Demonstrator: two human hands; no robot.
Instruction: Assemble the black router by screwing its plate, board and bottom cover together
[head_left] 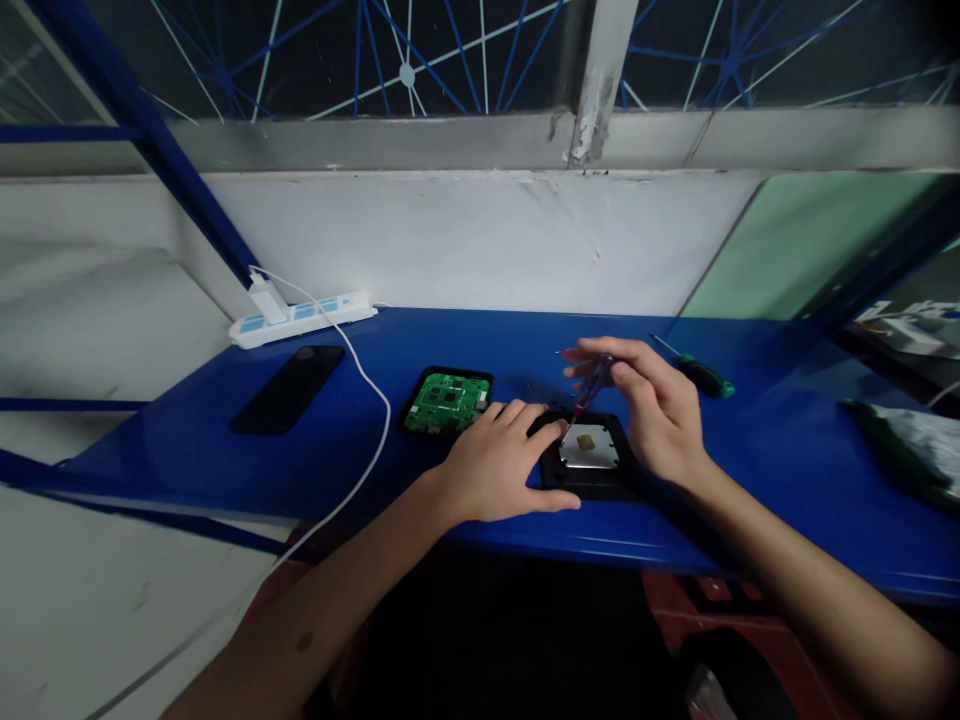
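My right hand (660,415) is closed around the handle of a small screwdriver (594,385), which tilts so that its tip points down at the left edge of a silver metal plate (600,458). That plate, with a tan pad in its middle, sits inside a black plastic casing (570,486). Fingers spread, my left hand (499,465) rests on the left side of the casing, its fingertips near the screwdriver tip. Just left of it, a green circuit board (448,402) lies in a second black shell.
A green-handled screwdriver (701,375) lies behind my right hand. On the left are a black phone (289,390) and a white power strip (307,318), whose white cable (379,395) runs over the blue table (360,480). A plastic bag (911,445) lies far right.
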